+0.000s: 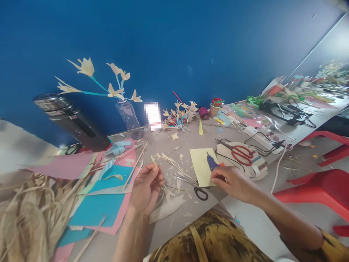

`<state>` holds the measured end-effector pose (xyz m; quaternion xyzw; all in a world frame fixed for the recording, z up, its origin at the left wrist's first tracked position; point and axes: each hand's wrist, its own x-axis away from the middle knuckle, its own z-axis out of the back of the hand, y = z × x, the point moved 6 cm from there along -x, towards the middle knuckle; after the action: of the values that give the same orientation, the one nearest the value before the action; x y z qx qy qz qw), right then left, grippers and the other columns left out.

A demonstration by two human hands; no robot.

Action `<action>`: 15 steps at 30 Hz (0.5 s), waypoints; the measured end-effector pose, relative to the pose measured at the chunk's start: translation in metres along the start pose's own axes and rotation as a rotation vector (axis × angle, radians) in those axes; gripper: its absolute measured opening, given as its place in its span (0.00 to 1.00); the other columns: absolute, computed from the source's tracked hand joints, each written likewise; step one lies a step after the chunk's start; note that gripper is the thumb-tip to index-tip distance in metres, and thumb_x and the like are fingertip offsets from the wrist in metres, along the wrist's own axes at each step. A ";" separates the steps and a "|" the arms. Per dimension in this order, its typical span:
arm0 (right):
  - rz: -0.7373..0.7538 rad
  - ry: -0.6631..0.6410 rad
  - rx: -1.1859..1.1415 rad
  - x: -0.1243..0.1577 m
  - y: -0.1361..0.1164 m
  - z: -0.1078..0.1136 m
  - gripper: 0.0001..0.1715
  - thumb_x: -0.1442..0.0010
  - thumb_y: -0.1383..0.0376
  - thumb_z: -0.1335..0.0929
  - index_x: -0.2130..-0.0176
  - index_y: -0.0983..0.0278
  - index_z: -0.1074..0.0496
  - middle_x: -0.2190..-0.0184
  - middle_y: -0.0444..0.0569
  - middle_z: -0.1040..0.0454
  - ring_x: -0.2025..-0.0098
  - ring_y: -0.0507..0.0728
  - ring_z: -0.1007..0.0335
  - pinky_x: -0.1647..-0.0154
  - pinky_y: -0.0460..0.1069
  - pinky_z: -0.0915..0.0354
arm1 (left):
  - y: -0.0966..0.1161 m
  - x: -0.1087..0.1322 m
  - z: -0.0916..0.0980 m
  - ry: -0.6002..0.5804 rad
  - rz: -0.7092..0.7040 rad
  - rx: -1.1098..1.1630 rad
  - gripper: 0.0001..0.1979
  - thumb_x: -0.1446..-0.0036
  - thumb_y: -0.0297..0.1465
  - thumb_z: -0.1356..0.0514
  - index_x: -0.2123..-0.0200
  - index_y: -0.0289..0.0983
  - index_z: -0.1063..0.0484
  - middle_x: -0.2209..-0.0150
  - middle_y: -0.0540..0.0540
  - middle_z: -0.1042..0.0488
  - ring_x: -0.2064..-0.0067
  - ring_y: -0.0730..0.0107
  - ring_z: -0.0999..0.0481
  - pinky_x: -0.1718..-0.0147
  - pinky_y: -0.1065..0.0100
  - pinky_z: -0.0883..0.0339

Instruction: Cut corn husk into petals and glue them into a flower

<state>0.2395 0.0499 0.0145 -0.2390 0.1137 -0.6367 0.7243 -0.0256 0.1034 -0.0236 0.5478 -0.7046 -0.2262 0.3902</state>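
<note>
My left hand [147,185] pinches a small pale yellow piece of dried plant strip [153,160] between thumb and fingertips, above the table. My right hand [234,183] has its fingers curled at the rear end of a blue glue gun [211,161]; the fingers hide part of its body. Under the glue gun lies a pale yellow sheet of paper [200,171]. Between the two hands rests a pair of black-handled scissors [201,193], among pale scraps and strips [174,165]. Red-handled scissors [242,154] lie beyond my right hand.
A dark flask [73,122] and a clear bottle of pale flowers [127,116] stand by the blue wall. Pink and blue sheets [100,207] and dried husks [24,214] lie left. More flowers [180,114], a power strip [263,138] and a red stool [321,191] are farther off.
</note>
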 end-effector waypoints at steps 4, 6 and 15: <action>-0.123 0.160 0.014 0.005 0.024 -0.022 0.14 0.36 0.59 0.37 0.67 0.61 0.27 0.72 0.46 0.22 0.71 0.56 0.29 0.70 0.48 0.45 | -0.004 0.001 0.001 0.005 0.007 -0.023 0.14 0.58 0.31 0.25 0.72 0.36 0.27 0.72 0.51 0.28 0.74 0.77 0.32 0.78 0.74 0.37; -0.162 0.204 -0.033 0.007 0.035 -0.024 0.15 0.35 0.57 0.37 0.67 0.60 0.27 0.73 0.45 0.23 0.72 0.56 0.29 0.71 0.48 0.44 | -0.005 0.001 0.001 0.011 0.011 -0.034 0.14 0.58 0.31 0.25 0.72 0.36 0.28 0.72 0.50 0.28 0.74 0.77 0.33 0.78 0.74 0.37; -0.221 0.300 0.156 0.014 0.075 0.008 0.14 0.36 0.57 0.36 0.65 0.59 0.24 0.65 0.48 0.20 0.68 0.57 0.27 0.70 0.49 0.43 | -0.005 0.004 -0.003 0.043 0.079 -0.068 0.15 0.60 0.30 0.26 0.72 0.36 0.28 0.72 0.50 0.27 0.75 0.76 0.33 0.78 0.75 0.38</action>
<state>0.3108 0.0440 -0.0132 -0.0957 0.1437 -0.7477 0.6412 -0.0211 0.0980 -0.0243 0.5109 -0.7090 -0.2227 0.4321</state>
